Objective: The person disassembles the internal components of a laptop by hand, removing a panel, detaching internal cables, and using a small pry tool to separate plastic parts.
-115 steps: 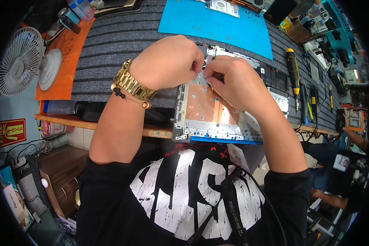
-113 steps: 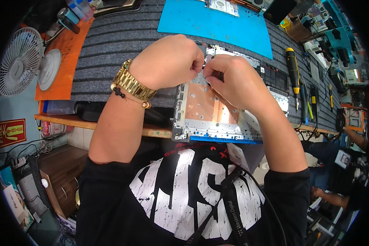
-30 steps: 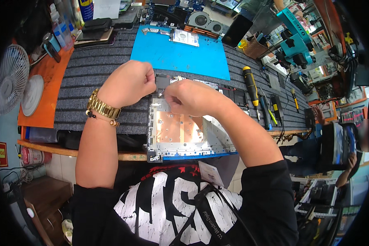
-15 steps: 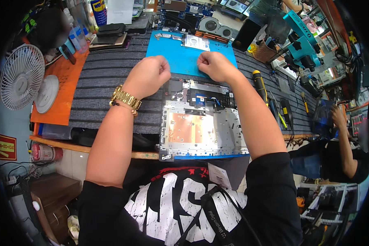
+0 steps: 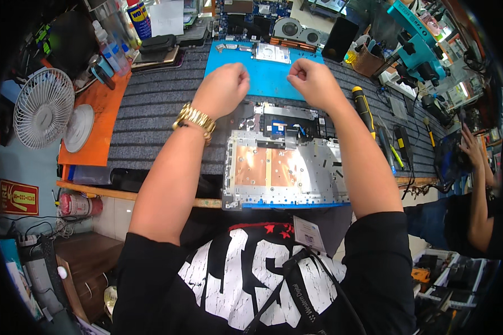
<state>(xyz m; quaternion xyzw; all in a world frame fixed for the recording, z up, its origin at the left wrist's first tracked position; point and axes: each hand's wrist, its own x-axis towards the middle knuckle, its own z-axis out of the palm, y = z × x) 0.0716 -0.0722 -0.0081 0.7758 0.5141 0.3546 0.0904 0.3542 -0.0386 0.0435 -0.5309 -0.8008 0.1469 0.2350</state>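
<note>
An opened laptop chassis [image 5: 266,164] with copper and silver plates lies at the bench's near edge between my forearms. My left hand [image 5: 233,82], with a gold watch on the wrist, is closed at the left part of the blue mat [image 5: 268,81], above the chassis. My right hand [image 5: 304,78] is closed in a pinch over the mat's right part, apart from the left. Whatever either holds, if anything, is too hidden to make out. Small metal parts [image 5: 227,47] and a white-topped drive [image 5: 273,53] sit along the mat's far side.
A circuit board [image 5: 235,28] and cooling fan [image 5: 289,29] stand behind the mat. A white fan [image 5: 42,109] is left. Screwdrivers [image 5: 363,109], small tools [image 5: 399,142] and a teal microscope [image 5: 411,39] are right. A co-worker's hand [image 5: 470,139] handles a dark device at far right.
Both my hands have left the chassis's upper left and moved forward onto the blue mat, spreading apart, still closed. The chassis is uncovered. The co-worker's arm is raised higher at the right.
</note>
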